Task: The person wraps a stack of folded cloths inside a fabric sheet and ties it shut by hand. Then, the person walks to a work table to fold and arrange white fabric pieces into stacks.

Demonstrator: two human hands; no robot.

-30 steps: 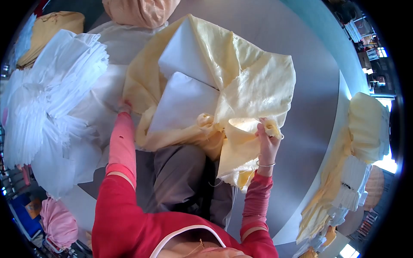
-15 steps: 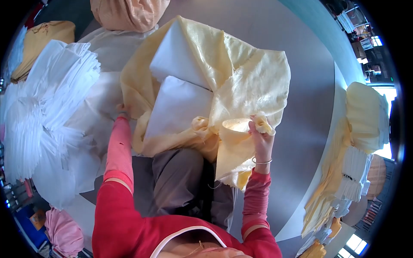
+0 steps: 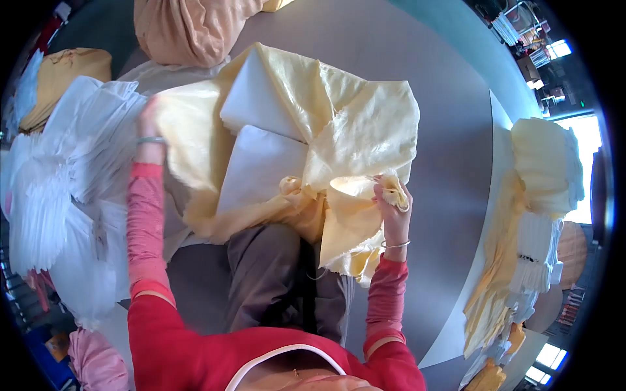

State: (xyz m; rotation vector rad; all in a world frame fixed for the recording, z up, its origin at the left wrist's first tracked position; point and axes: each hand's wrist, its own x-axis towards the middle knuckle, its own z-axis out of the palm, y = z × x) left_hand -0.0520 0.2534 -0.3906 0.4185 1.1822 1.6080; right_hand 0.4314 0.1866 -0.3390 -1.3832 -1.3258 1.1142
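Observation:
A pale yellow cloth (image 3: pixel 372 124) lies on the grey surface, partly wrapped around folded white fabric (image 3: pixel 264 166). My left hand (image 3: pixel 150 127), blurred by motion, is closed on the cloth's left edge and holds it raised beside the white pile. At the right, my right hand (image 3: pixel 392 203) is closed around a bunched end of the yellow cloth, with a loop of it hanging toward my lap. A knot (image 3: pixel 290 186) in the cloth sits between the hands, just below the white fabric.
Gathered white fabric (image 3: pixel 42 202) is heaped at the left. A peach bundle (image 3: pixel 189 29) stands at the top, a tan bundle (image 3: pixel 65 78) at the upper left. Stacked yellow cloth (image 3: pixel 544 166) lies at the right, a pink bundle (image 3: pixel 98 362) at the lower left.
My left hand has moved up and to the left, pulling the cloth's left edge outward and up. My right hand has kept its hold on the bunched end.

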